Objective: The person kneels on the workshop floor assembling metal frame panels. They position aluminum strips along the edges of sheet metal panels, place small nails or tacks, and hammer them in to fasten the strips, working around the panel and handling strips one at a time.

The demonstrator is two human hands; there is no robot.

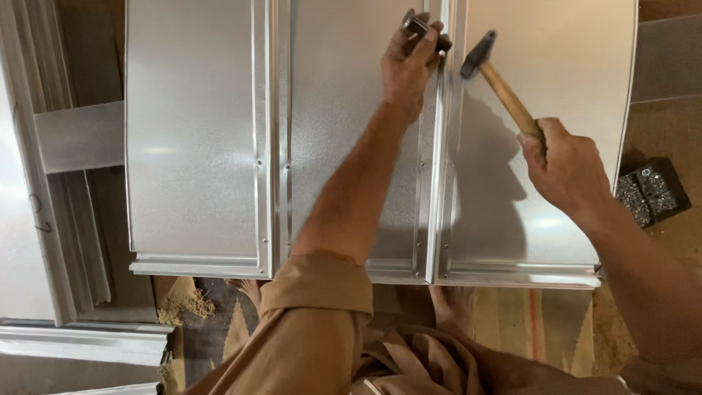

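On ribbed metal sheet [197, 146], L hand [406, 66] pinches small dark block [418, 28] at seam, R hand [567, 167] grips wooden-handled hammer [497, 80] just beside.

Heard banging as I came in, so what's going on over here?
A person is working on ribbed sheet-metal panels lying flat. The left hand presses a small dark metal tool against a raised seam, while the right hand holds a wooden-handled hammer just beside it. A black tray of small fasteners sits at right.
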